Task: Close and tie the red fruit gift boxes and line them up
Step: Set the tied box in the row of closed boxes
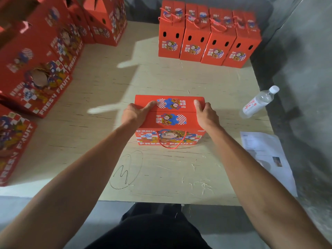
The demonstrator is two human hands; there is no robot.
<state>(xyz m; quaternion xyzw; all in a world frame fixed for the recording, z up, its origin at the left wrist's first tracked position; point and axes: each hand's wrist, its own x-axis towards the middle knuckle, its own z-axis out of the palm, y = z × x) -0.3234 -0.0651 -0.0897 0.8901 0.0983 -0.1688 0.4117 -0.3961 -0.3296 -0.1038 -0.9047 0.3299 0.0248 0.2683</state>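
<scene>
Dark trousers fill the bottom edge, cut off by the frame, and two bare forearms reach forward over a pale plywood table marked with a pencilled loop and fine scratches. The red gift box stands mid-table with its two top flaps folded down to a centre seam; a red twisted cord handle hangs loose down its printed front. The left hand grips the box's left top edge, thumb laid across the lid, fingers hidden behind the side. The right hand grips the right edge likewise, thumb on top. A printed sheet of paper lies at the right, its text too small to read, near a clear plastic water bottle lying tilted. Open boxes crowd the left, partly cropped. Farthest, four tied boxes stand in a touching row before a grey concrete wall.
</scene>
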